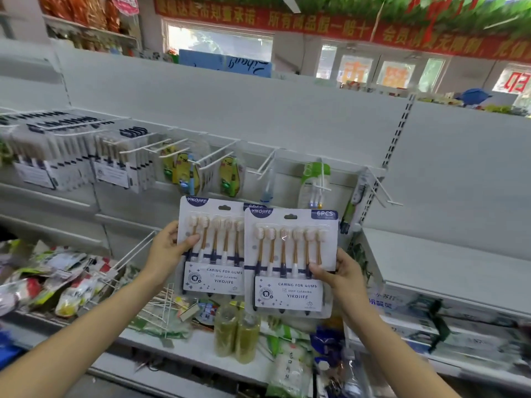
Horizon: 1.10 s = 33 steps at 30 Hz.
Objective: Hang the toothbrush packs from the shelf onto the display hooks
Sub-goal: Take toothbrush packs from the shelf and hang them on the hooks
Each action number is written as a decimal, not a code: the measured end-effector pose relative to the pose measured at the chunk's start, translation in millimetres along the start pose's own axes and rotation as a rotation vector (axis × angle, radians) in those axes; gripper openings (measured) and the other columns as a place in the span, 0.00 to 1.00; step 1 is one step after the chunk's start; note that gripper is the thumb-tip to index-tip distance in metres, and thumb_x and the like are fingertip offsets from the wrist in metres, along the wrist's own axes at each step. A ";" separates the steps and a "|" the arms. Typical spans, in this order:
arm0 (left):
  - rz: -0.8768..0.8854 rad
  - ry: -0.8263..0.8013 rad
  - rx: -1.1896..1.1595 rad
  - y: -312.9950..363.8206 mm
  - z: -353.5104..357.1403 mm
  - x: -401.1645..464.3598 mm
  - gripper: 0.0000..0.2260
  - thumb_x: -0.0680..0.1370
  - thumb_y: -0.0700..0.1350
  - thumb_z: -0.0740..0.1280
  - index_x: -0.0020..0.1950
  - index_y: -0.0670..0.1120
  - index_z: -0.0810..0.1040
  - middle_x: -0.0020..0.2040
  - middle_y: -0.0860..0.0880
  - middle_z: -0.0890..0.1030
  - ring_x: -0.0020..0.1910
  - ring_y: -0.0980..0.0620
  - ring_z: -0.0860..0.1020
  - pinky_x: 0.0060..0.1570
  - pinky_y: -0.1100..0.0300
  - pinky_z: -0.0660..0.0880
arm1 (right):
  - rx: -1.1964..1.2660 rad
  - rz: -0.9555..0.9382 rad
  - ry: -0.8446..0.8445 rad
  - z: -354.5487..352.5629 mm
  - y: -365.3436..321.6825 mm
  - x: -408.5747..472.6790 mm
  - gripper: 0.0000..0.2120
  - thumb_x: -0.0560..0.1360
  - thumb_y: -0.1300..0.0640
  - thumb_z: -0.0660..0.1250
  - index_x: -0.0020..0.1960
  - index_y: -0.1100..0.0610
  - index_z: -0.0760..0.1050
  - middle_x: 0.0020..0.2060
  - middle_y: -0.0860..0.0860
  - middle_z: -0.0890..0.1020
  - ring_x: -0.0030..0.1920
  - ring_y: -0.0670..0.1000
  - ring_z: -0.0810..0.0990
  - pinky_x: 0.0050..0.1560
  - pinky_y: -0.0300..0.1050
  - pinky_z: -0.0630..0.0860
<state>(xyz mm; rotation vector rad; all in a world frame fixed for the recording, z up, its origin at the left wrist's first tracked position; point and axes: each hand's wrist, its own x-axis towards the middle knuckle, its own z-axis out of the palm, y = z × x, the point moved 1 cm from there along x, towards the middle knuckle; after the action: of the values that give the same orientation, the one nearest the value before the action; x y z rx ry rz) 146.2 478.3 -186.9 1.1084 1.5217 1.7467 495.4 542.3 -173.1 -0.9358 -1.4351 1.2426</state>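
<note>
Head view: left hand (169, 248) pinches one six-brush toothbrush pack (211, 245) by its edge, right hand (342, 278) grips another (290, 262) overlapping it, both below the white display hooks (214, 156); these look light, stiff blister cards, best held at the sides, hang-slot free.

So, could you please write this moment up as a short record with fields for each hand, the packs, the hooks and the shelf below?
left hand: left hand grips the left toothbrush pack by its left edge
right hand: right hand grips the right toothbrush pack by its right edge
packs: upright, the right one overlapping the left; neither on a hook
hooks: bare hook above the packs; hung packs fill hooks at far left
shelf below: two yellow bottles
</note>
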 end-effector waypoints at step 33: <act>0.020 0.055 0.040 -27.5 -375.1 243.6 0.12 0.77 0.39 0.69 0.59 0.49 0.77 0.52 0.53 0.82 0.52 0.50 0.81 0.58 0.50 0.75 | 0.022 -0.007 0.035 401.3 18.9 93.4 0.16 0.72 0.70 0.72 0.58 0.59 0.78 0.48 0.56 0.87 0.49 0.56 0.86 0.44 0.45 0.82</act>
<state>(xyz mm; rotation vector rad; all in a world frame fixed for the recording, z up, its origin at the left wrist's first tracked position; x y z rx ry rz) -300.9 497.8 -164.7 1.1072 1.5898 1.7812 83.0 544.1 -172.5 -0.9324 -1.3937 1.2288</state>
